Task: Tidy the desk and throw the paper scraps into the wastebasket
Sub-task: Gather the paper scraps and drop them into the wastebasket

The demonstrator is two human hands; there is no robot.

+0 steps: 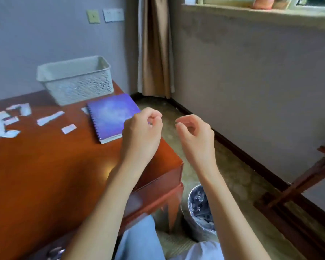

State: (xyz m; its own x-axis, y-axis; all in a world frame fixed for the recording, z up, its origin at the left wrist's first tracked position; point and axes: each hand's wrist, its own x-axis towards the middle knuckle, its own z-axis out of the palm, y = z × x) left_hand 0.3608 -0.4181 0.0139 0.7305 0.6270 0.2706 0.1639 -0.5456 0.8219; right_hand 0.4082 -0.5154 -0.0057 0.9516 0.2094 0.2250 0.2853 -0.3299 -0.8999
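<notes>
Several white paper scraps [7, 121] lie scattered on the left part of the brown wooden desk [45, 175]. A purple spiral notebook [111, 115] lies near the desk's right edge. On the floor by the desk corner stands the wastebasket [200, 207], lined with a plastic bag, with torn bits inside. My left hand [141, 132] hovers above the desk's right edge, fingers curled loosely, nothing visible in it. My right hand [195, 134] hangs over the floor beside it, fingers curled and apart, holding nothing.
A white perforated plastic basket [75, 79] stands at the back of the desk. A brown curtain [155, 47] hangs in the corner. A wooden frame [308, 177] leans by the right wall. My light blue trouser legs [139, 241] show below.
</notes>
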